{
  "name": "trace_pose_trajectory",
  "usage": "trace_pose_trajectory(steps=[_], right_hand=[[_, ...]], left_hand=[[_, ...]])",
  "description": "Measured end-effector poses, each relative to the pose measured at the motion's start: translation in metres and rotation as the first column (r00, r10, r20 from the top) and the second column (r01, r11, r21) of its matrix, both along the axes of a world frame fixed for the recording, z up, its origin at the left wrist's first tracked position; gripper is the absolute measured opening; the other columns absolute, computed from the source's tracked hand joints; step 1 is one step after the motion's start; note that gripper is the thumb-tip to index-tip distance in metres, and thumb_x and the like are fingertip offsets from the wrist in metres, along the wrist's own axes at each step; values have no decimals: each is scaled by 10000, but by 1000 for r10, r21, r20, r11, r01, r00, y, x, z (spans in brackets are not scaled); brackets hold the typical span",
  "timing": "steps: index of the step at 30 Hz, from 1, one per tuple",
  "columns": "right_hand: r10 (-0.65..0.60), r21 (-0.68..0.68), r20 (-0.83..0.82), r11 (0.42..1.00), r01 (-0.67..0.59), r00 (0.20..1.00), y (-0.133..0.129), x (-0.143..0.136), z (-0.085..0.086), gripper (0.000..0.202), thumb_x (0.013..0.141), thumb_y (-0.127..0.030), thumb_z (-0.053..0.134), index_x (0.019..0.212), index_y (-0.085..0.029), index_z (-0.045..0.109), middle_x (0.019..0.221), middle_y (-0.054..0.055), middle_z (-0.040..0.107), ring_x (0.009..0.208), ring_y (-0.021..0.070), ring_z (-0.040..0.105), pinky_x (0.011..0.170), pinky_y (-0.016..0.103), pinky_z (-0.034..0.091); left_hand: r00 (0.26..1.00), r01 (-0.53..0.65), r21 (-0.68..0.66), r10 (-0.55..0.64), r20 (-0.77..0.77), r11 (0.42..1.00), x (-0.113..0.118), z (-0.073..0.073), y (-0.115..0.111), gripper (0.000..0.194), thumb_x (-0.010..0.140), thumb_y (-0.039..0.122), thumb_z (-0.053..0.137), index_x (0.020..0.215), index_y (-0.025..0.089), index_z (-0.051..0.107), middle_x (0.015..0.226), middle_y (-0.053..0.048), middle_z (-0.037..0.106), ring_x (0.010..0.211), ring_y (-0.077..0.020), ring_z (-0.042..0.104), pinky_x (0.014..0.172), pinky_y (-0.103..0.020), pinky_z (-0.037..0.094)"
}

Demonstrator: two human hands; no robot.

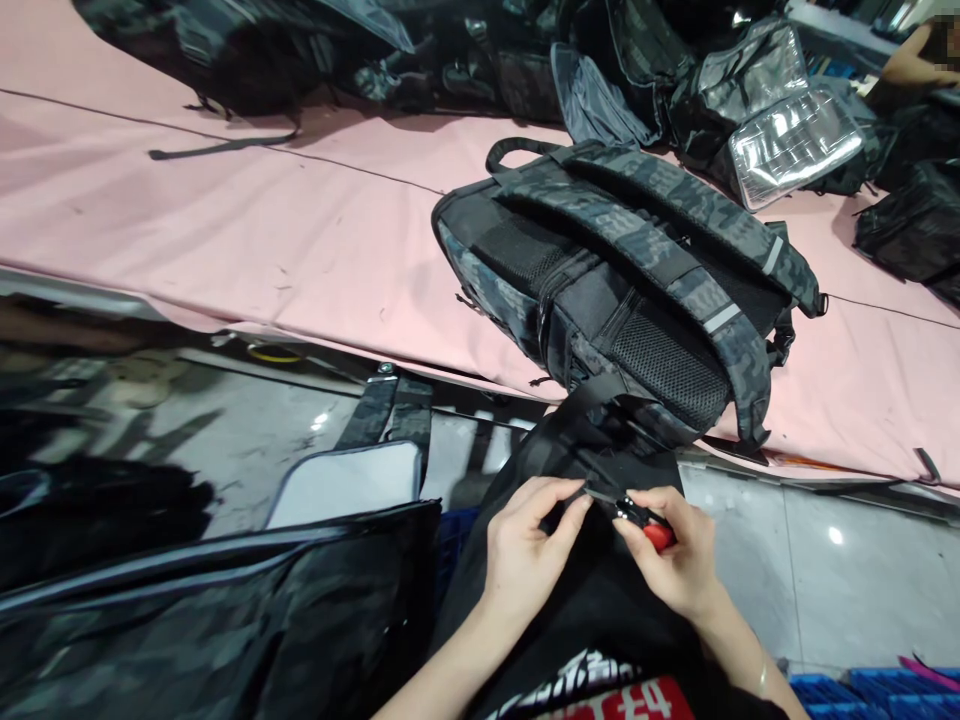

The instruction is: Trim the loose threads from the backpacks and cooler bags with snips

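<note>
A black and grey camouflage backpack lies on the pink-covered table, its padded shoulder straps facing up and its lower end towards me. Over my lap, my left hand is closed in a pinch just in front of the bag, and what is between its fingertips is too dark to make out. My right hand grips small thread snips, black with a red part. Their pointed blades reach towards the left fingertips. A dark strap hangs from the backpack's near end above both hands.
More dark bags line the far side of the pink table. An open bag with silver lining stands at back right, near another person's arm. To my left are piled camouflage bags; blue crates sit at lower right.
</note>
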State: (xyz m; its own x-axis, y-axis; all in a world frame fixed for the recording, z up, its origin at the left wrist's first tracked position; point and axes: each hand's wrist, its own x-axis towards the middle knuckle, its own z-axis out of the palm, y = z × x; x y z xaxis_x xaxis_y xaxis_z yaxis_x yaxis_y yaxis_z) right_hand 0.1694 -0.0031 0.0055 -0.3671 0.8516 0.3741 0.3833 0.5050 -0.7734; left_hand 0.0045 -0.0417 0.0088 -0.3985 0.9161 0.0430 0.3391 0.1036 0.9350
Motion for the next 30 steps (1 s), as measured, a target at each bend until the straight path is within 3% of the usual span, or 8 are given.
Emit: trace_pose_trajectory(steps=[7,11,15,18,21,23,26,30], right_hand=[[36,33,44,999,-37,998,2,1,-1,147,829,-198,587,972,-212,556,809,19,664,645,141,633,575,235,510],[19,90,31,996,-22,999,1,4,0,106,836,-199,582,939,-210,561,789,26,666,620,143,629,554,236,507],[-44,0,-9,999,44,999,0,4,-1,147,819,-228,603,955,-200,556,739,12,638,544,121,591,516,224,490],[33,-9,-17,999,-33,999,1,6,0,141,818,-203,599,954,-212,561,794,15,652,630,133,617,573,229,493],[-24,-78,-112,997,15,993,1,9,0,109,816,-210,602,918,-215,567,777,8,633,613,122,590,552,219,469],[-100,-202,-233,978,52,967,2,10,-2,94,836,-265,575,914,-215,564,681,-15,565,528,101,514,482,204,423],[-139,-371,-432,928,-35,891,6,7,-9,228,836,-386,554,984,-212,562,568,-58,396,448,86,379,412,190,347],[-58,-488,-488,846,-217,871,13,-4,-14,314,739,-407,664,961,-189,617,544,-60,420,446,83,400,441,197,389]], left_hand=[[963,51,123,-16,-269,991,0,0,-2,73,758,226,614,793,224,679,760,-24,669,725,-171,596,709,-291,443],[960,42,127,-5,-280,991,0,-1,-1,77,763,236,612,802,219,676,763,-27,670,733,-173,598,721,-295,443],[967,50,93,-25,-254,994,1,-1,0,96,776,269,595,796,217,672,765,-35,664,737,-178,589,723,-303,449],[990,50,42,-44,-135,998,2,2,1,112,766,307,605,762,213,665,760,-36,656,744,-183,577,733,-308,439],[968,100,-88,-77,240,991,2,8,4,172,742,352,627,720,182,637,708,-27,613,688,-159,541,675,-272,423],[830,185,-138,-80,552,973,3,13,5,247,727,388,638,663,155,588,621,-11,544,611,-128,483,605,-246,389],[457,314,-106,-52,888,944,7,17,7,320,678,397,692,615,137,516,568,11,455,526,-83,399,533,-227,331],[37,475,-52,39,999,878,17,15,6,288,627,312,753,669,122,540,572,36,420,455,-31,339,494,-204,318]])
